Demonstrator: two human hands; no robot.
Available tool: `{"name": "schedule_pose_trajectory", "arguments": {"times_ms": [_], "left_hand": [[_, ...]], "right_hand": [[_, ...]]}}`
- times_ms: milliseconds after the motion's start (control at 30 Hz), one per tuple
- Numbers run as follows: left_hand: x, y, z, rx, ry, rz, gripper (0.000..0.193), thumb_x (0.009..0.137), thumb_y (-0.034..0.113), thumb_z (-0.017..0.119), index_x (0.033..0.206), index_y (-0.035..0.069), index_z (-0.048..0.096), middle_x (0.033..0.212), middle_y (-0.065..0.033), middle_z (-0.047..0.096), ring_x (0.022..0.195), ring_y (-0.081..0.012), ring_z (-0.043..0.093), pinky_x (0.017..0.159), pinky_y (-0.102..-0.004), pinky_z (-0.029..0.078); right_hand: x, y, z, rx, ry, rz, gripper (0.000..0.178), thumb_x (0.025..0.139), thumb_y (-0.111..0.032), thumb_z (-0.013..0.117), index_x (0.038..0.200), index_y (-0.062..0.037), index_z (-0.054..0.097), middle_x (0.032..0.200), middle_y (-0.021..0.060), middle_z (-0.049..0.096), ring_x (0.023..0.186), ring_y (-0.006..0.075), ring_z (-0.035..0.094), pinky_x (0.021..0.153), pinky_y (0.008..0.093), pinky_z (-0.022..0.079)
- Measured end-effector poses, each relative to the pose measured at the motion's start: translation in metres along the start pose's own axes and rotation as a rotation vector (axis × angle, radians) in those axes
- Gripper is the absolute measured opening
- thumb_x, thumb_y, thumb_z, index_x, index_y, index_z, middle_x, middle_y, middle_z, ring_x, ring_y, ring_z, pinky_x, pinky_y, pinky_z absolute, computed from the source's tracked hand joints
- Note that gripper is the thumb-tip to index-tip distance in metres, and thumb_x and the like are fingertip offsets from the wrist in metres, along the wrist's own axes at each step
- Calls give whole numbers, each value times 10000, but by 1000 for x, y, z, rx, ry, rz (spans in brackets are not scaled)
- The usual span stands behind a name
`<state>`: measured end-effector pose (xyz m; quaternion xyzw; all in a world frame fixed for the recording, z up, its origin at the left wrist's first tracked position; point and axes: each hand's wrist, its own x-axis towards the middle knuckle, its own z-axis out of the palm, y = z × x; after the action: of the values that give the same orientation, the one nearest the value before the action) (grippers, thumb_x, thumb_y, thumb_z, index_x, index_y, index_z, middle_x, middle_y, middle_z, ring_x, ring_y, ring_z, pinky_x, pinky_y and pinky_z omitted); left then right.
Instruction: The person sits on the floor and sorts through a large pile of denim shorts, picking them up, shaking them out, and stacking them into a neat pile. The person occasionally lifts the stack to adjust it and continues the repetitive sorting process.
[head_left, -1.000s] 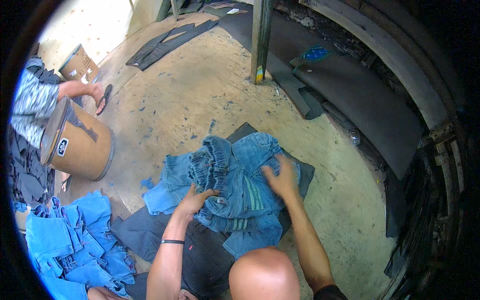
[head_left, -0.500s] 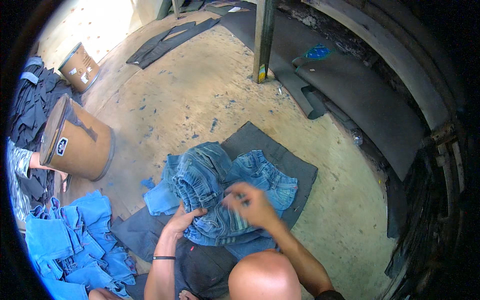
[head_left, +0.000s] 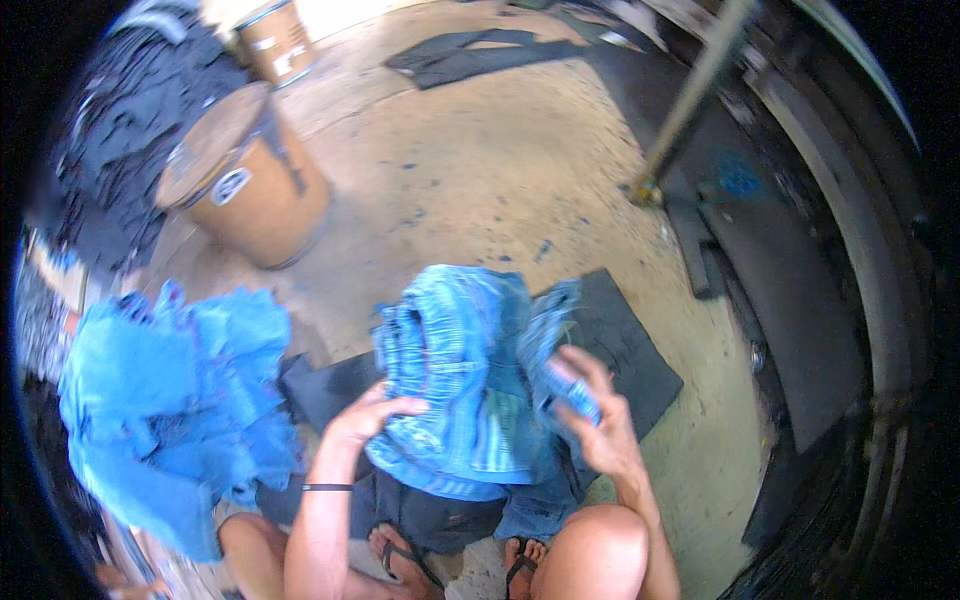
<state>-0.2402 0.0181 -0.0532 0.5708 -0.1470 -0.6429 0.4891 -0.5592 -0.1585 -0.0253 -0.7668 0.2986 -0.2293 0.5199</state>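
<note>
A stack of folded denim shorts (head_left: 455, 350) with gathered elastic waistbands stands in front of me. My left hand (head_left: 372, 415) is closed on its left edge, thumb on top and fingers hidden beneath. To the right, my right hand (head_left: 605, 430) grips the waistband of another pair of blue denim shorts (head_left: 548, 320), raised against the stack's side. Motion blurs that garment a little. Beneath the denim lies a dark cloth (head_left: 625, 345) spread over the floor.
A loose heap of lighter blue denim pieces (head_left: 180, 390) lies at left. Behind it are a brown drum (head_left: 265, 195), a smaller drum (head_left: 277, 45) and a pile of dark garments (head_left: 140, 120). A post (head_left: 695, 105) rises at right beside dark matting (head_left: 800, 290).
The view has swung left. My right hand, blurred above the stack before, now holds the right-hand shorts, whose waistband has come up off the cloth. My left hand keeps its grip.
</note>
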Motion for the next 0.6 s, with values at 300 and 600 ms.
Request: {"name": "schedule_pose_trajectory", "arguments": {"times_ms": [300, 600], "left_hand": [[-92, 35, 82, -28, 165, 306, 1108, 762, 265, 897, 1586, -36, 219, 1509, -193, 497, 1388, -287, 480, 1194, -378, 356], [-224, 180, 80, 125, 309, 129, 1103, 784, 463, 832, 1506, -107, 223, 1243, -390, 618, 1139, -506, 635, 978, -499, 500]], "right_hand": [[45, -150, 36, 457, -271, 550, 597, 1039, -520, 540, 1443, -83, 491, 1411, 157, 532, 1328, 287, 499, 1139, 451, 380], [102, -309, 39, 854, -455, 884, 926, 997, -623, 554, 1626, -33, 216, 1579, 143, 440, 1419, 309, 469, 1190, 489, 363]]}}
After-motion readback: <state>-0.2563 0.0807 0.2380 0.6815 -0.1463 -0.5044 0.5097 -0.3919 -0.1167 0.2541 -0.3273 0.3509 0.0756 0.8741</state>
